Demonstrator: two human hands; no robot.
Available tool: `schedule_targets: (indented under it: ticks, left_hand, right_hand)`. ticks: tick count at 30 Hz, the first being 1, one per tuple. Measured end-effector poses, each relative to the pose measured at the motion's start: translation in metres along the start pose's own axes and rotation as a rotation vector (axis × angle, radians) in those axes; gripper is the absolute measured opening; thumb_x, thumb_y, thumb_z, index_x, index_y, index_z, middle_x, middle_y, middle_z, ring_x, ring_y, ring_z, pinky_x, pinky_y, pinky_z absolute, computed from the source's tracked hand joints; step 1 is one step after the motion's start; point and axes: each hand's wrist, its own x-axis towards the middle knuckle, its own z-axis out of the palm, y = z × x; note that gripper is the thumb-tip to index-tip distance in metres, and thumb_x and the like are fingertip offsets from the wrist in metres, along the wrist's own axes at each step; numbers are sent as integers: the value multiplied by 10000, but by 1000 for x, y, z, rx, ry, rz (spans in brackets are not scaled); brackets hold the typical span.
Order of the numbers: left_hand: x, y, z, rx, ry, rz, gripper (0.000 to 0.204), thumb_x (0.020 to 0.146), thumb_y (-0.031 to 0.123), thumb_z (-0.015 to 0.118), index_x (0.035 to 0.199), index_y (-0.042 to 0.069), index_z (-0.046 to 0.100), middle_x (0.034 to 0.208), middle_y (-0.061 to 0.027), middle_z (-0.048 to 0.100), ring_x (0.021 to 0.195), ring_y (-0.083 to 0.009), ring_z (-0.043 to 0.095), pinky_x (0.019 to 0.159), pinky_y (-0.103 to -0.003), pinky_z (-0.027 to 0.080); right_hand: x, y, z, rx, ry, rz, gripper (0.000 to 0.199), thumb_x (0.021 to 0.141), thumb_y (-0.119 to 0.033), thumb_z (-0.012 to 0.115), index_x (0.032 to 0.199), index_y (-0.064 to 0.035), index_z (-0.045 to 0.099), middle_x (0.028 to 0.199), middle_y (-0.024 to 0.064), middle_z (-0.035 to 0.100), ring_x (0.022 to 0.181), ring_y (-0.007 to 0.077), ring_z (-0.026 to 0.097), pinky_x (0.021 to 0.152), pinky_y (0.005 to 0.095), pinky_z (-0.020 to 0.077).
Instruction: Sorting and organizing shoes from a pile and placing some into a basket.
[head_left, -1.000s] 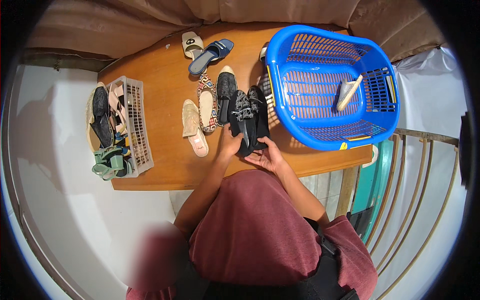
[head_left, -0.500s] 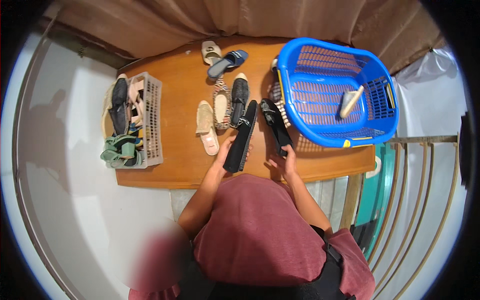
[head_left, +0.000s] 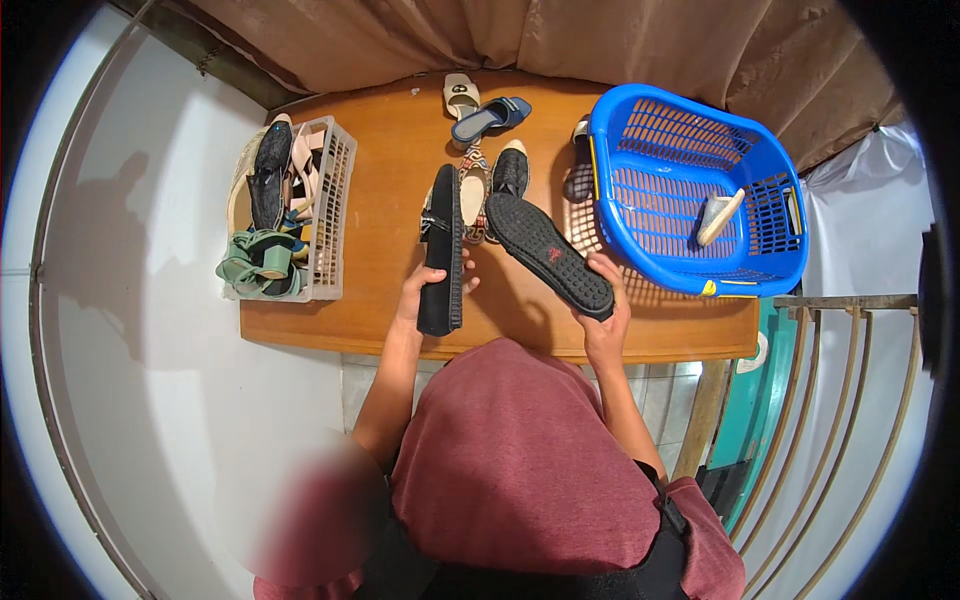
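Observation:
Held on its edge in my left hand [head_left: 426,290] is a black loafer [head_left: 440,260], its side toward me. My right hand [head_left: 606,318] grips the heel end of another black loafer [head_left: 550,255], whose ridged black sole faces up. Both are above the table [head_left: 385,215]. Just beyond them lie a patterned flat shoe [head_left: 472,195] and a black shoe with a cream toe [head_left: 510,170], both partly covered. The beige shoe is hidden behind the left loafer. Farther back lie a navy slide sandal [head_left: 490,120] and an off-white slide sandal [head_left: 460,95].
At the left, a pale plastic crate [head_left: 335,210] holds several shoes, with green sandals [head_left: 260,262] at its near end. A blue basket [head_left: 650,270] stands at the right with a light shoe [head_left: 720,217] inside. Brown curtain [head_left: 620,45] hangs behind the table.
My right hand has turned its loafer over so the sole shows, and brought it higher. The left loafer is now more upright and covers the beige shoe. The view has shifted slightly.

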Motion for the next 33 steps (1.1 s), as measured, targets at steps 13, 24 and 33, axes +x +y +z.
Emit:
schedule_targets:
  ticks: [13,24,33]
  left_hand:
    - [6,-5,63,122,-24,-90,488,853,305,661,1228,-6,629,1018,-85,684,824,-172,683,743,-312,581]
    - [14,3,50,590,-45,302,612,720,213,680,1276,-19,578,1052,-56,612,942,-168,596,866,-291,497]
    - [-13,0,102,408,-367,-18,829,697,152,704,1445,-79,429,1328,-188,605,1193,-245,621,1065,-381,502]
  right_hand:
    - [0,-52,34,-457,-180,-429,333,696,-61,826,999,-53,687,1365,206,539,1255,376,536,1051,458,446]
    - [23,-99,8,-75,58,-377,464,723,-100,787,1143,32,637,1139,174,717,1029,237,695,951,362,542]
    - [91,-65,-5,162,17,181,294,983,-290,645,1045,-8,699,809,105,751,602,79,643,459,207,424]
